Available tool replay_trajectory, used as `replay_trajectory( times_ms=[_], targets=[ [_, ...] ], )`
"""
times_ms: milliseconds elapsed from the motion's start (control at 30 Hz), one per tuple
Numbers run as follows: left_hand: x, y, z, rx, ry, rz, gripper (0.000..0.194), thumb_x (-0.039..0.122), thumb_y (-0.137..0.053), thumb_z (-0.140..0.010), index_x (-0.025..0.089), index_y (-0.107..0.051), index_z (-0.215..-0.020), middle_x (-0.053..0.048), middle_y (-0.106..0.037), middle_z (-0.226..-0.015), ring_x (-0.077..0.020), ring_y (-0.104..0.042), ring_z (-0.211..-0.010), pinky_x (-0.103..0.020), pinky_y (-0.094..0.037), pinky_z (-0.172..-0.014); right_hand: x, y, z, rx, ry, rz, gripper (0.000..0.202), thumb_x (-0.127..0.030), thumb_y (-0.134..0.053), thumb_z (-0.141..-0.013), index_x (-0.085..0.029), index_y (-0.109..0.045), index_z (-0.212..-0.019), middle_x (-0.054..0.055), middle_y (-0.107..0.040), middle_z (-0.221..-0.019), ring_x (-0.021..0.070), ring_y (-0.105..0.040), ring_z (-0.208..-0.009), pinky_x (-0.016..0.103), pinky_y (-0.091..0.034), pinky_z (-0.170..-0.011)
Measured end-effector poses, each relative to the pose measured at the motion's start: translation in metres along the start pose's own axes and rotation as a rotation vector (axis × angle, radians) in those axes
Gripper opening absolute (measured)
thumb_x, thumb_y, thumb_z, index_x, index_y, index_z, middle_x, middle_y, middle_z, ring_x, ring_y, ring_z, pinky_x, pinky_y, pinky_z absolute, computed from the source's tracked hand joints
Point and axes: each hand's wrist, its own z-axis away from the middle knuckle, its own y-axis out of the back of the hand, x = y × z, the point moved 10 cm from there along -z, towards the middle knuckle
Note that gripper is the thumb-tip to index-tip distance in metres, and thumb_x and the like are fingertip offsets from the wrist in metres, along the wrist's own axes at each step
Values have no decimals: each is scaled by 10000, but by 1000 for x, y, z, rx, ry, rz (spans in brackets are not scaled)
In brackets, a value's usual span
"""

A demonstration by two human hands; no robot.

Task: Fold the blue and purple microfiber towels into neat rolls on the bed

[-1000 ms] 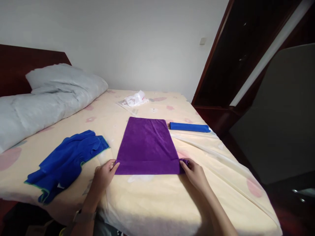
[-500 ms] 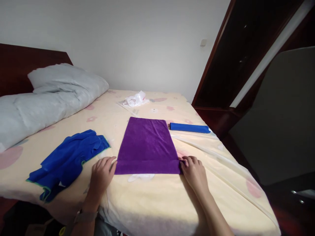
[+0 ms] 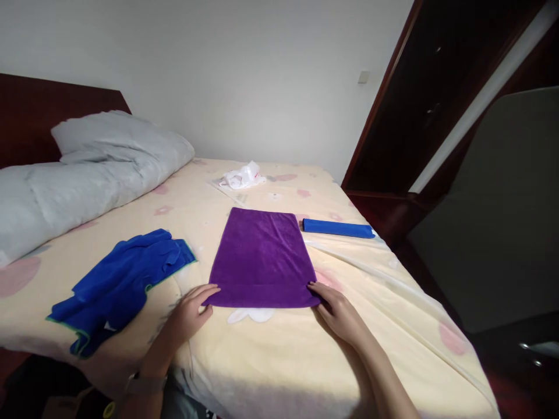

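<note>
A purple towel lies spread on the bed, with a folded band along its near edge. My left hand grips the left end of that band, fingers on top and thumb at the near edge. At the right end, my right hand pinches the band in the same way, its thumb mostly hidden. Left of my left hand lies a crumpled blue towel with green edging. Beyond my right hand is a blue towel folded or rolled into a narrow strip.
The bed has a cream sheet with pink and white patterns. A white plastic bag sits toward the wall. A grey quilt is heaped at the left by the dark headboard. Dark wooden furniture stands at the right.
Both hands have shifted from the sides of the purple towel's folded band onto its ends, fingers now over the top. The band's near corners are slightly lifted or bent.
</note>
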Motion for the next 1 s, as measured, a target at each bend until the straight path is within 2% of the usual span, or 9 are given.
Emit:
replay_trajectory(
  times_ms=[100, 233, 300, 433, 567, 633, 767, 867, 1000],
  targets=[
    [-20, 8, -4, 57, 134, 79, 296, 316, -559, -878, 225, -687, -1128, -58, -711, -1197, -226, -655, -1133, -335, -501, -1024, 12, 9, -2, 49, -138, -99, 371, -328, -464, -953, -262, -649, -1267, 46, -697, -1256, 270, -647, -1152, 403, -515, -954],
    [-44, 5, -10, 77, 375, 139, 337, 507, -517, -911, 210, -670, -955, -39, -755, -898, -215, -719, -853, -282, -555, -783, 30, 13, -10, 151, -281, -245, 349, -448, -464, -963, -242, -695, -1123, 59, -756, -1088, 279, -695, -1009, 369, -519, -841],
    [-44, 3, -16, 102, 389, 129, 354, 524, -470, -931, 213, -640, -913, -26, -733, -808, -203, -709, -766, -265, -538, -701, 37, 10, -16, 195, -313, -315, 367, -480, -476, -953, -222, -697, -1093, 74, -758, -1064, 284, -694, -993, 361, -511, -830],
    [-38, 7, -25, 204, 372, 73, 344, 502, -435, -946, 213, -620, -966, -61, -725, -870, -227, -700, -818, -287, -523, -709, 41, 9, -22, 256, -321, -399, 397, -517, -493, -937, -197, -701, -1047, 83, -760, -1024, 279, -691, -957, 351, -502, -823],
    [-31, 23, -24, 326, 351, 75, 350, 498, -428, -959, 206, -616, -1001, -79, -732, -938, -226, -695, -858, -289, -515, -756, 40, 18, -14, 271, -342, -488, 459, -569, -510, -914, -173, -703, -1045, 80, -763, -969, 265, -687, -895, 323, -506, -762],
    [-27, 30, -22, 354, 328, 71, 355, 507, -447, -954, 200, -625, -967, -62, -731, -868, -213, -691, -801, -275, -499, -741, 39, 22, -6, 242, -360, -476, 472, -585, -506, -910, -171, -708, -1014, 77, -761, -948, 263, -681, -882, 311, -497, -740],
    [-27, 19, -16, 179, 356, -76, 339, 495, -495, -935, 202, -659, -892, -2, -669, -637, -187, -649, -615, -264, -426, -627, 41, 18, 5, 119, -416, -295, 440, -567, -474, -922, -194, -704, -881, 70, -757, -853, 273, -684, -825, 322, -471, -705],
    [-27, 6, -10, 14, 378, -254, 257, 422, -538, -921, 211, -680, -887, -3, -698, -667, -205, -682, -668, -281, -393, -644, 47, 10, 6, 64, -446, -137, 384, -512, -464, -930, -219, -709, -895, 73, -766, -902, 287, -698, -861, 337, -467, -711],
    [-15, 13, -7, 39, 338, -391, 229, 378, -570, -914, 201, -692, -993, -26, -718, -706, -242, -698, -724, -327, -398, -690, 49, 15, 5, 104, -461, 91, 326, -451, -492, -924, -229, -697, -1044, 92, -764, -950, 313, -697, -883, 376, -485, -719]
  ],
)
